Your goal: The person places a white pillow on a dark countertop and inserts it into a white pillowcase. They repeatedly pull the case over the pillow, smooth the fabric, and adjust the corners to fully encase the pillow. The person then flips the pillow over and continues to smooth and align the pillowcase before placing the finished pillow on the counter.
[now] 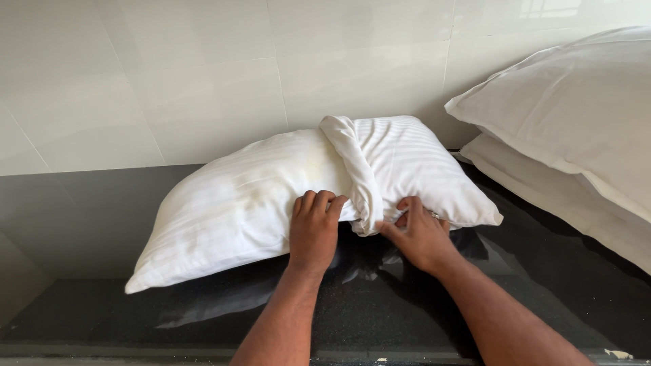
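Pillow (258, 196) lies on dark counter (407, 305) against tiled wall; case (413, 169) half on. Left hand (314, 227) clamps pillow edge, right hand (420, 234) pinches case hem. Likely next: draw hem leftward.

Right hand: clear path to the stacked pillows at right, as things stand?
Probably yes. The right hand is pinching the bunched edge of the pillowcase on the near pillow; only bare dark counter lies between it and the stacked pillows. It would have to let go first.

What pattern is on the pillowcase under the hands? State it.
White with faint tone-on-tone stripes on the pillowcase, clearest in the head view.
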